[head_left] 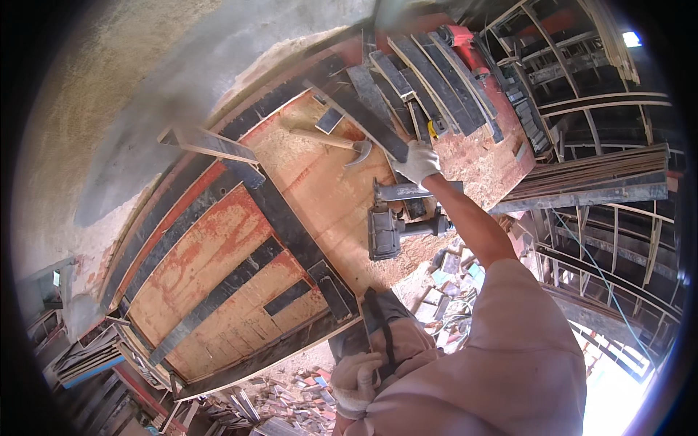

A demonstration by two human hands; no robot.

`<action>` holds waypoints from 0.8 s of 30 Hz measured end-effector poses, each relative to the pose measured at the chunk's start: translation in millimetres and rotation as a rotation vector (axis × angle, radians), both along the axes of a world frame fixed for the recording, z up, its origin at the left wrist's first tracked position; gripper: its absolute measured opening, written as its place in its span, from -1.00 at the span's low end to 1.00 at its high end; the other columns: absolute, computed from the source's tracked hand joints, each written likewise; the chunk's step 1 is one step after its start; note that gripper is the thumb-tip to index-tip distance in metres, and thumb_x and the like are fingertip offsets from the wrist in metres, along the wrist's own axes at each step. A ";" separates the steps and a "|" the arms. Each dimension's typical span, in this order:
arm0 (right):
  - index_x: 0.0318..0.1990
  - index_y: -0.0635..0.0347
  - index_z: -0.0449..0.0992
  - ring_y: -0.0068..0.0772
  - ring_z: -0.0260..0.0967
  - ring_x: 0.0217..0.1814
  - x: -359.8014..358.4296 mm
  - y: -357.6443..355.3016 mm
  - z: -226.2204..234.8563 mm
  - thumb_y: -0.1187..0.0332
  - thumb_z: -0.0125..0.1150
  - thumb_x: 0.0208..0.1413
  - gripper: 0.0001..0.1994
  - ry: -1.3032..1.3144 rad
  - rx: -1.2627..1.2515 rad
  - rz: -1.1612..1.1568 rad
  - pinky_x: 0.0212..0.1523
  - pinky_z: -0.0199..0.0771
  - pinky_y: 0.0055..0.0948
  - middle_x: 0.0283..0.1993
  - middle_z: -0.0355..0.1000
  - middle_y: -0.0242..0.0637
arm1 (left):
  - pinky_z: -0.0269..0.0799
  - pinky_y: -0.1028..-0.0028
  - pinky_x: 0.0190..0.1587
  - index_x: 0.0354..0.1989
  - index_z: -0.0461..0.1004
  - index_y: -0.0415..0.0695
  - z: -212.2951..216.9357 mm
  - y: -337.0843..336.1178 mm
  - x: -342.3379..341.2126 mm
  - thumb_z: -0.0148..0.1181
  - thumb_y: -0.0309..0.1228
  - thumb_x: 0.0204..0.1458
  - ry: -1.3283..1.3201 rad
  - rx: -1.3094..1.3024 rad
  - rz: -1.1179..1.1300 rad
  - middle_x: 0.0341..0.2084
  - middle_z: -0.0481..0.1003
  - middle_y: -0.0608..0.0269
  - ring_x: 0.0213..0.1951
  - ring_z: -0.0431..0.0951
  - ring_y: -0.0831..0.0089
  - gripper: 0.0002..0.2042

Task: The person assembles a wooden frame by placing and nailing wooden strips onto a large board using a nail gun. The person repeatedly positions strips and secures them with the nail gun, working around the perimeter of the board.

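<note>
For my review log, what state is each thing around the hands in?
Right hand: gloved, gripping one end of the dark board.
Left hand: gloved, curled; whether it holds anything is unclear.
Dark board: lying at an angle, held at one end.
Claw hammer: lying down, unheld.
Black power tool: lying down, unheld; on or off unclear.
Red tool: unheld.

The long plank (356, 116) is matt-faced wood; the worktop (309, 178) is wood too (powdery with dust, rough-looking in patches). The hammer (329, 139) pairs smooth wood with metal, and the red power tool (461, 45) looks glossy.
</note>
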State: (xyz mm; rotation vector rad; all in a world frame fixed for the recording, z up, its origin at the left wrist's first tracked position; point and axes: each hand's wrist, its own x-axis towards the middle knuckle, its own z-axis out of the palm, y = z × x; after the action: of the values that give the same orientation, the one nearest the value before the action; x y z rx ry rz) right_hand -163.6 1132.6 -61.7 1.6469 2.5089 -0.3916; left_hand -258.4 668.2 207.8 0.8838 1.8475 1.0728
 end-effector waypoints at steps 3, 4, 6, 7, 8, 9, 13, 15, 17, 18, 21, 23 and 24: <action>0.04 0.46 0.47 0.14 0.54 0.07 -20.0 0.5 -3.3 -0.17 0.54 -0.25 -0.13 -0.102 0.029 0.048 0.04 0.59 -0.05 0.02 0.53 0.15 | 0.55 0.23 -0.14 -0.34 0.66 -0.12 1.6 7.0 -1.0 0.03 -0.28 0.35 0.027 0.025 -0.005 -0.28 0.69 0.16 -0.22 0.67 0.11 -0.68; 0.05 0.47 0.47 0.14 0.55 0.07 -27.3 3.2 -6.0 -0.17 0.55 -0.27 -0.11 -0.117 0.058 0.066 0.04 0.59 -0.05 0.02 0.54 0.14 | 0.55 0.24 -0.14 -0.34 0.66 -0.12 1.2 8.6 -1.5 0.04 -0.29 0.35 0.020 0.032 -0.017 -0.28 0.69 0.16 -0.22 0.67 0.12 -0.70; 0.02 0.38 0.56 0.10 0.61 0.02 -42.9 11.7 -1.0 -0.02 0.59 -0.33 -0.23 -0.084 -0.118 -0.050 0.03 0.62 -0.09 -0.05 0.61 0.11 | 0.55 0.25 -0.15 -0.34 0.66 -0.14 -0.8 6.7 -0.6 0.06 -0.31 0.33 0.017 0.039 -0.004 -0.28 0.69 0.15 -0.23 0.67 0.13 -0.72; 0.03 0.37 0.56 0.10 0.61 0.01 -47.6 7.3 -1.3 0.03 0.59 -0.34 -0.25 0.012 -0.144 -0.094 0.02 0.62 -0.09 -0.05 0.61 0.11 | 0.55 0.24 -0.15 -0.34 0.65 -0.15 -1.7 1.9 -0.7 0.08 -0.33 0.32 0.042 0.073 -0.028 -0.28 0.69 0.15 -0.23 0.67 0.13 -0.74; 0.03 0.36 0.56 0.09 0.61 -0.01 -39.4 7.6 -5.3 0.08 0.59 -0.35 -0.26 0.101 -0.167 -0.147 0.02 0.62 -0.09 -0.06 0.61 0.10 | 0.55 0.24 -0.16 -0.34 0.65 -0.16 -7.4 0.4 -5.3 0.10 -0.35 0.30 0.062 0.112 -0.061 -0.28 0.69 0.14 -0.24 0.67 0.13 -0.75; 0.06 0.34 0.52 -0.02 0.58 -0.09 -17.2 11.1 -36.9 0.12 0.59 -0.33 -0.26 0.271 -0.034 -0.205 -0.04 0.60 -0.12 -0.11 0.60 -0.04 | 0.56 0.23 -0.16 -0.35 0.65 -0.17 -7.4 2.1 -7.7 0.12 -0.37 0.28 0.091 0.160 -0.088 -0.28 0.68 0.13 -0.24 0.67 0.13 -0.77; 0.16 0.37 0.45 -0.07 0.50 0.01 -4.2 12.5 -21.7 0.18 0.62 -0.27 -0.21 0.492 -0.037 -0.158 0.08 0.53 -0.15 0.01 0.52 -0.03 | 0.57 0.25 -0.20 -0.35 0.64 -0.19 1.4 -2.3 -15.2 0.21 -0.45 0.17 0.081 0.132 -0.027 -0.31 0.67 0.12 -0.26 0.66 0.15 -0.88; 0.21 0.40 0.44 -0.03 0.48 0.13 -19.4 18.5 38.0 0.20 0.64 -0.24 -0.18 0.500 0.007 -0.048 0.20 0.49 -0.15 0.12 0.49 0.06 | 0.57 0.27 -0.19 -0.36 0.64 -0.19 4.6 -9.3 -14.1 0.23 -0.44 0.16 0.093 0.151 0.018 -0.33 0.66 0.13 -0.25 0.66 0.16 -0.88; 0.29 0.38 0.37 0.08 0.29 0.39 -34.8 21.6 84.3 0.24 0.55 -0.05 -0.24 0.427 0.307 0.136 0.42 0.25 -0.07 0.33 0.35 0.09 | 0.57 0.27 -0.18 -0.37 0.64 -0.19 -3.1 -13.7 -16.2 0.25 -0.42 0.16 0.069 0.244 0.020 -0.34 0.65 0.15 -0.23 0.66 0.17 -0.87; 0.32 0.36 0.36 0.10 0.29 0.40 -58.1 -0.7 123.4 0.22 0.57 -0.09 -0.20 0.402 0.271 0.204 0.43 0.25 -0.09 0.31 0.37 0.07 | 0.57 0.27 -0.18 -0.37 0.63 -0.19 -6.7 -17.9 -14.9 0.26 -0.41 0.15 0.037 0.301 0.048 -0.35 0.65 0.16 -0.22 0.66 0.16 -0.87; 0.23 0.18 0.43 0.09 0.39 0.23 -93.2 -83.2 203.0 0.19 0.52 -0.04 -0.34 0.460 0.219 0.689 0.25 0.41 -0.09 0.11 0.43 0.00 | 0.52 0.15 -0.08 -0.30 0.61 -0.11 -24.7 -29.0 -1.9 0.26 -0.35 0.16 0.074 0.363 -0.051 -0.33 0.60 0.19 -0.18 0.61 0.12 -0.88; 0.16 0.19 0.47 0.07 0.41 0.14 -114.4 -140.2 213.2 0.28 0.50 -0.07 -0.41 0.488 0.040 0.896 0.17 0.44 -0.06 0.05 0.43 -0.02 | 0.52 0.14 -0.07 -0.26 0.60 -0.09 -37.6 -28.5 -1.5 0.29 -0.26 0.17 0.081 0.424 -0.119 -0.29 0.60 0.18 -0.17 0.60 0.11 -0.83; 0.13 0.18 0.48 0.06 0.42 0.10 -124.6 -173.8 209.7 0.32 0.49 -0.10 -0.43 0.505 -0.108 0.970 0.13 0.45 -0.05 0.02 0.44 -0.03 | 0.53 0.16 -0.08 -0.26 0.59 -0.09 -33.5 -29.5 -1.8 0.30 -0.21 0.17 -0.007 0.416 -0.097 -0.25 0.60 0.18 -0.17 0.61 0.12 -0.79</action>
State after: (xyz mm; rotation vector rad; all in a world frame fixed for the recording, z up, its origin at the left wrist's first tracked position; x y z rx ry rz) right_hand -288.1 958.8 148.0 0.1559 3.1525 -0.8399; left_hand -260.2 638.7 174.3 1.1920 1.5810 1.4222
